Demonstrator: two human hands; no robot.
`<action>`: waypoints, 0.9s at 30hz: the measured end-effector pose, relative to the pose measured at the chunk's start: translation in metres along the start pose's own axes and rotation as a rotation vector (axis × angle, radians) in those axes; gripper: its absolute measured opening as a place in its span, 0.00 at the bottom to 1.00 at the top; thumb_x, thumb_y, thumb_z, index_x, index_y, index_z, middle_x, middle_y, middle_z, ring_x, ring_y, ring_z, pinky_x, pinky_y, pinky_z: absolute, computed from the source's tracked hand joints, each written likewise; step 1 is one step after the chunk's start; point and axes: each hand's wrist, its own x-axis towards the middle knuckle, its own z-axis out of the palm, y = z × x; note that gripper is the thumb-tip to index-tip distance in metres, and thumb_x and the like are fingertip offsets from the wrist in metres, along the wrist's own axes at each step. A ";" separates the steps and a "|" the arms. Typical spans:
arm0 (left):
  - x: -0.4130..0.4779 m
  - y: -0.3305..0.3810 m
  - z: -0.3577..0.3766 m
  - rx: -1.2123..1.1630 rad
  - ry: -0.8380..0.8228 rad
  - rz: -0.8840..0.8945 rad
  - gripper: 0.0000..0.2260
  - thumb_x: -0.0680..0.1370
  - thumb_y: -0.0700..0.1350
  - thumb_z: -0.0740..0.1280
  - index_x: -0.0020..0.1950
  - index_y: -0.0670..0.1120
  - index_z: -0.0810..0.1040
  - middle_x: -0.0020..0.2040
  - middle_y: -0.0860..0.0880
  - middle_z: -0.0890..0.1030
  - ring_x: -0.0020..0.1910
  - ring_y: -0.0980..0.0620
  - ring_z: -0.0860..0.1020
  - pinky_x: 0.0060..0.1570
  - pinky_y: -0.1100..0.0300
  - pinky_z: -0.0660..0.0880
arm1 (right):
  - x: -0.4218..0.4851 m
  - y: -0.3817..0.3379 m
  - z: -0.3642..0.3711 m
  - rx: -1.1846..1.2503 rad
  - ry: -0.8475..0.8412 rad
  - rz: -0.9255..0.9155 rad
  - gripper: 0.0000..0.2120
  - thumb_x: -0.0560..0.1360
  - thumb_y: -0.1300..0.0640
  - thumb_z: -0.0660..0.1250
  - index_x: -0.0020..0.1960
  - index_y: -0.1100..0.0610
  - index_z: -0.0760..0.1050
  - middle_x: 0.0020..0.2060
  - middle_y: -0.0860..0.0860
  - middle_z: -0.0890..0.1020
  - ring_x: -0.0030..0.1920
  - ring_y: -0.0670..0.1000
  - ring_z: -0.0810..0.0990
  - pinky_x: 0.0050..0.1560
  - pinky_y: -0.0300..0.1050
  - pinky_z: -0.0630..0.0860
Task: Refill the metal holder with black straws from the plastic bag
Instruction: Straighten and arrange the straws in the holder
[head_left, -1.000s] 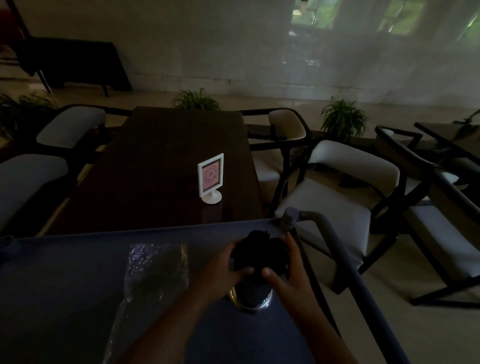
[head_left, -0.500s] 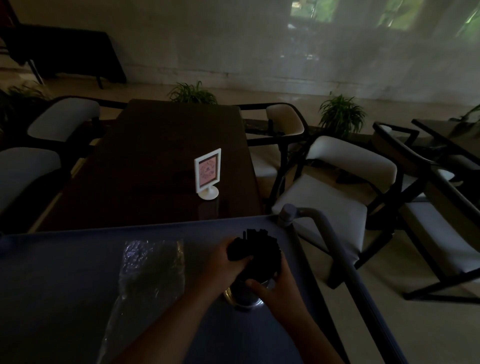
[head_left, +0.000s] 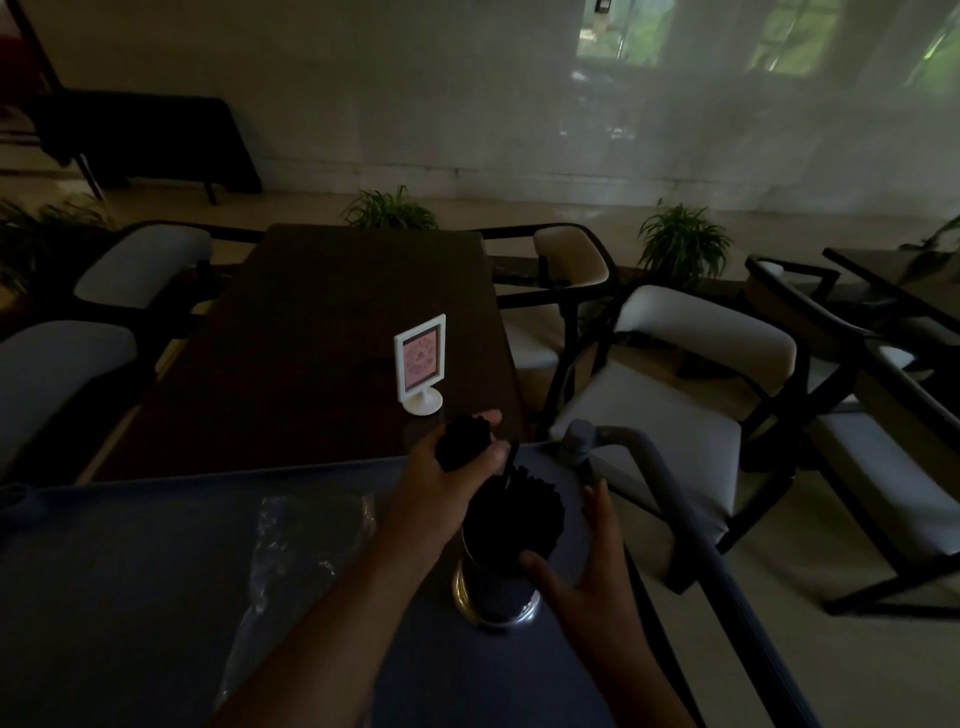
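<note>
left hand: wrapped round a bunch of black straws, just above the metal holder
right hand: fingers spread, loose beside the holder
handling: light and slippery I'd guess, so squeeze mid-bundle
plastic bag: flat on the cart, left of the holder

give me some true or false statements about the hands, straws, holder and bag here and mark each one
1. The left hand grips a bundle of black straws above the round metal holder. True.
2. The right hand pinches a single straw. False: it is open beside the holder and holds nothing.
3. The clear plastic bag lies on the grey cart top, left of the holder. True.
4. The holder is empty. False: standing black straws fill it.
5. The white framed sign stands on the cart. False: it stands on the dark wooden table beyond.
</note>
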 end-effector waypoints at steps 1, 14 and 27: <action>-0.003 0.013 -0.001 -0.053 0.019 0.021 0.13 0.74 0.50 0.71 0.58 0.58 0.80 0.56 0.58 0.82 0.56 0.62 0.79 0.59 0.55 0.75 | -0.002 -0.005 -0.004 0.011 0.044 -0.032 0.57 0.59 0.26 0.70 0.78 0.50 0.51 0.77 0.46 0.59 0.76 0.42 0.58 0.74 0.48 0.61; -0.017 0.057 -0.040 -0.679 0.221 0.113 0.16 0.71 0.48 0.71 0.57 0.47 0.80 0.57 0.45 0.83 0.61 0.45 0.79 0.61 0.45 0.75 | -0.031 -0.085 0.021 0.293 0.111 0.005 0.27 0.72 0.61 0.73 0.67 0.51 0.68 0.61 0.49 0.77 0.60 0.42 0.78 0.57 0.40 0.76; -0.040 0.017 -0.019 -0.981 0.212 -0.065 0.03 0.75 0.42 0.65 0.44 0.44 0.77 0.41 0.46 0.79 0.52 0.44 0.77 0.64 0.42 0.70 | -0.017 -0.117 0.045 1.471 -0.189 0.706 0.27 0.75 0.45 0.64 0.65 0.63 0.74 0.56 0.61 0.82 0.57 0.60 0.81 0.57 0.53 0.78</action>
